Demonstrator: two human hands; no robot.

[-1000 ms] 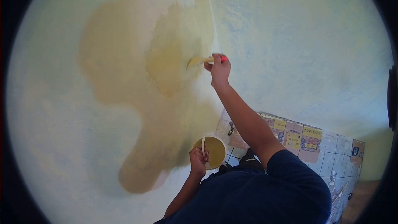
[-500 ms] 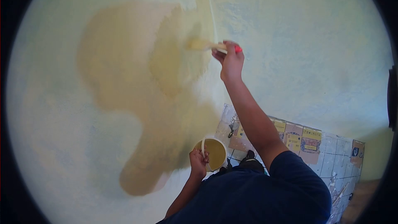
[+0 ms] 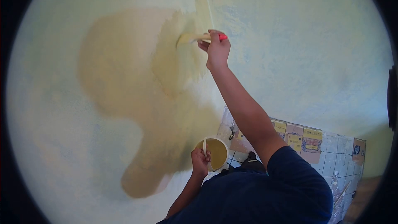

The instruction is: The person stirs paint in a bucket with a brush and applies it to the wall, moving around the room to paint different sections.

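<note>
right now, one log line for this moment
right hand: holds brush on wall | left hand: holds paint bucket

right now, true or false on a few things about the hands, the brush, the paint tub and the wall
1. The right hand holds a paintbrush against the wall. True.
2. The left hand hangs empty. False: it grips the rim of a paint tub.
3. The tub holds blue paint. False: the paint is yellowish.
4. The brush handle's end is red. True.
5. The floor is bare. False: printed paper sheets cover it.
</note>
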